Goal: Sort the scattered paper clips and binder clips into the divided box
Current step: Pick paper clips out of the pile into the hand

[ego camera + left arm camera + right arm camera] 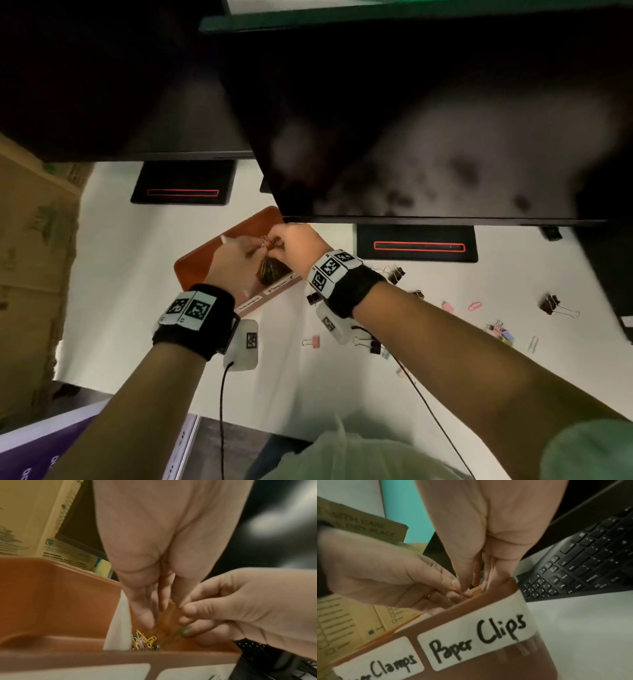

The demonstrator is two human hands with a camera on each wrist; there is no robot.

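The brown divided box (198,265) stands on the white table, with labels "Paper Clips" (476,641) and "Clamps" (392,665) on its front wall. A pile of coloured paper clips (145,641) lies in the right compartment, beside the white divider (118,626). Both hands hover over that compartment. My left hand (257,246) and my right hand (280,245) pinch a small tangle of paper clips (265,241) between their fingertips. A green clip (181,630) shows under the right hand's (187,616) fingers. Black binder clips (551,303) and pastel clips (500,330) lie scattered on the right.
Two dark monitors hang over the desk, their stands (183,186) (416,245) behind the box. A black keyboard (583,566) lies right of the box. Cardboard boxes (30,240) stand at the left. More binder clips (395,274) (371,344) lie under my right forearm.
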